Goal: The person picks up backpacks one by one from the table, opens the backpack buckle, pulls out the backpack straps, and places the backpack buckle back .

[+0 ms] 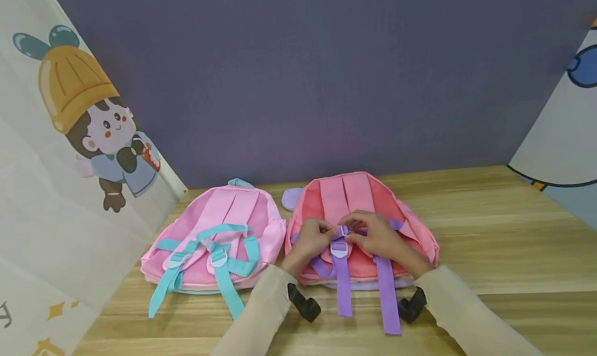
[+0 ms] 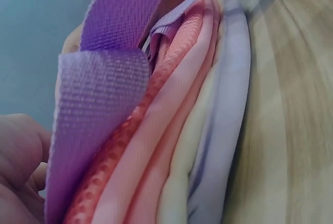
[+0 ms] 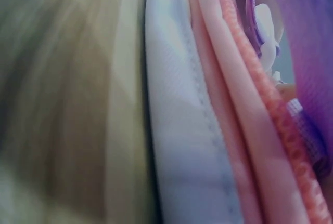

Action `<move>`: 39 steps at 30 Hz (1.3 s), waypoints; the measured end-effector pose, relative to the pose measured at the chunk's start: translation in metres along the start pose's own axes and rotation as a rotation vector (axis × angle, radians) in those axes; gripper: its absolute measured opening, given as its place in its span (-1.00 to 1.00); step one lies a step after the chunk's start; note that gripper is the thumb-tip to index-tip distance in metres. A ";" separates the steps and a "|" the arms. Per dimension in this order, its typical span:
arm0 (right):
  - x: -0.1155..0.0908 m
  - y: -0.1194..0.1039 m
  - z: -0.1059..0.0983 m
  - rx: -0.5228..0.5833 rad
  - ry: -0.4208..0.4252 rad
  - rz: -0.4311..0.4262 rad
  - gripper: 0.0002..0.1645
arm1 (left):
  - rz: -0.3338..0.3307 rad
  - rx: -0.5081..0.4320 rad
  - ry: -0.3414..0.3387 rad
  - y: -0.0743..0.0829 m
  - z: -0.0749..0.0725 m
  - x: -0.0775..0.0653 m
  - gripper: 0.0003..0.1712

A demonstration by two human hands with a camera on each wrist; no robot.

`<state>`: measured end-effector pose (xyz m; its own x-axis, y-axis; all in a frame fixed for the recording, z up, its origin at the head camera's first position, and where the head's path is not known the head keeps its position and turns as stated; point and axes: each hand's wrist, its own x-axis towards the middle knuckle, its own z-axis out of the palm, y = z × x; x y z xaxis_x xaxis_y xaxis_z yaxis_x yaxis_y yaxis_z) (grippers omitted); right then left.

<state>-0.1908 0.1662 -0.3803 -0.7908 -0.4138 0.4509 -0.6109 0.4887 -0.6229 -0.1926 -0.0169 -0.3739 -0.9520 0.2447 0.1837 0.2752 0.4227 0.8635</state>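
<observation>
A coral-pink backpack [image 1: 311, 205] lies with its straps facing up, in front of both hands. My left hand [image 1: 309, 242] pinches one side of a purple strap with a small white buckle [image 1: 344, 231]. On the other side, the fingers of my right hand [image 1: 379, 237] pinch the same strap close to that buckle. Just below sits a white adjuster [image 1: 339, 250] with a purple webbing tail [image 1: 343, 288] hanging toward the front. In the left wrist view a broad purple strap [image 2: 99, 94] covers part of the left hand [image 2: 21, 156]. Purple webbing fills the right wrist view's upper right.
A light pink backpack [image 1: 268, 211] with turquoise straps [image 1: 227, 288] lies to the left, close against the coral one. Both rest on a wood-grain table [image 1: 489, 231]. A dark panel [image 1: 326, 86] stands behind, and a printed sheet [image 1: 42, 190] bounds the left side.
</observation>
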 end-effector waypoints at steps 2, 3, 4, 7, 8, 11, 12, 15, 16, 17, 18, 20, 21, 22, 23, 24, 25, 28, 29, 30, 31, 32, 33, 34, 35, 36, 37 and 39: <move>0.000 0.000 -0.001 0.003 -0.002 0.000 -0.67 | 0.001 0.001 0.012 0.000 0.002 0.000 -0.87; 0.000 0.000 -0.001 0.002 0.003 -0.010 -0.67 | 0.000 -0.001 0.017 0.001 0.002 -0.001 -0.87; 0.000 0.000 -0.001 0.002 0.006 -0.014 -0.67 | 0.000 0.000 0.023 0.001 0.003 -0.001 -0.87; 0.000 0.000 0.000 0.005 0.005 -0.025 -0.67 | 0.001 0.000 0.033 0.003 0.004 -0.002 -0.88; 0.000 -0.001 0.000 0.006 0.001 -0.026 -0.67 | -0.001 0.003 0.037 0.003 0.005 -0.002 -0.88; 0.001 -0.002 0.000 0.008 -0.018 -0.001 -0.67 | -0.010 0.020 0.045 0.005 0.005 -0.003 -0.89; 0.001 -0.002 0.000 0.012 -0.022 0.008 -0.67 | -0.016 0.025 0.047 0.005 0.005 -0.003 -0.89; 0.001 -0.002 -0.001 0.032 -0.027 0.038 -0.70 | -0.024 0.033 0.042 0.006 0.005 -0.003 -0.88; 0.001 -0.002 -0.001 0.047 -0.027 0.047 -0.72 | -0.025 0.033 0.038 0.005 0.005 -0.003 -0.87; 0.002 -0.002 -0.001 0.065 -0.027 0.053 -0.73 | -0.024 0.033 0.035 0.006 0.006 -0.003 -0.87; 0.001 -0.001 -0.001 0.084 -0.028 0.058 -0.74 | -0.023 0.032 0.032 0.006 0.006 -0.003 -0.87; 0.001 0.000 -0.002 0.113 -0.028 0.067 -0.75 | -0.017 0.037 0.025 0.005 0.006 -0.003 -0.87; 0.001 0.000 -0.002 0.123 -0.026 0.070 -0.75 | -0.012 0.041 0.022 0.005 0.006 -0.003 -0.87; 0.000 0.001 -0.002 0.131 -0.028 0.076 -0.75 | -0.006 0.045 0.019 0.005 0.006 -0.003 -0.87; 0.000 0.001 -0.002 0.135 -0.029 0.078 -0.75 | 0.003 0.050 0.014 0.005 0.006 -0.003 -0.88; 0.000 0.002 -0.002 0.137 -0.029 0.078 -0.75 | 0.022 0.056 0.005 0.004 0.006 -0.003 -0.89; -0.001 0.002 -0.002 0.140 -0.028 0.077 -0.75 | 0.038 0.061 -0.006 0.004 0.005 -0.003 -0.90; -0.001 0.003 -0.001 0.148 -0.024 0.069 -0.76 | 0.116 0.062 -0.050 0.001 0.003 -0.002 -0.93; -0.001 0.004 -0.001 0.154 -0.023 0.067 -0.76 | 0.143 0.059 -0.066 0.000 0.003 -0.003 -0.91; -0.001 0.004 0.000 0.159 -0.021 0.063 -0.76 | 0.171 0.055 -0.080 -0.001 0.002 -0.003 -0.88; -0.001 0.004 -0.001 0.165 -0.019 0.058 -0.77 | 0.189 0.051 -0.091 -0.001 0.001 -0.003 -0.84; -0.001 0.004 0.000 0.168 -0.019 0.056 -0.77 | 0.210 0.053 -0.099 -0.002 0.001 -0.002 -0.80; 0.000 0.004 -0.001 0.176 -0.020 0.054 -0.77 | 0.225 0.058 -0.104 -0.003 0.000 -0.002 -0.76; 0.000 0.004 -0.001 0.184 -0.021 0.056 -0.77 | 0.240 0.064 -0.107 -0.003 0.000 -0.002 -0.73; 0.001 0.005 -0.001 0.195 -0.023 0.062 -0.77 | 0.256 0.073 -0.107 -0.003 0.000 -0.002 -0.71; 0.001 0.006 -0.001 0.214 -0.026 0.071 -0.77 | 0.271 0.079 -0.106 -0.003 0.000 -0.002 -0.69; 0.002 0.007 -0.001 0.231 -0.029 0.081 -0.77 | 0.281 0.082 -0.106 -0.003 -0.001 -0.001 -0.68; 0.003 0.009 -0.002 0.273 -0.030 0.106 -0.76 | 0.286 0.080 -0.111 -0.002 -0.001 -0.001 -0.67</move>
<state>-0.1989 0.1705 -0.3831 -0.8458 -0.3959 0.3576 -0.4891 0.3076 -0.8162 -0.1926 -0.0187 -0.3756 -0.8156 0.4551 0.3574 0.5432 0.3892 0.7440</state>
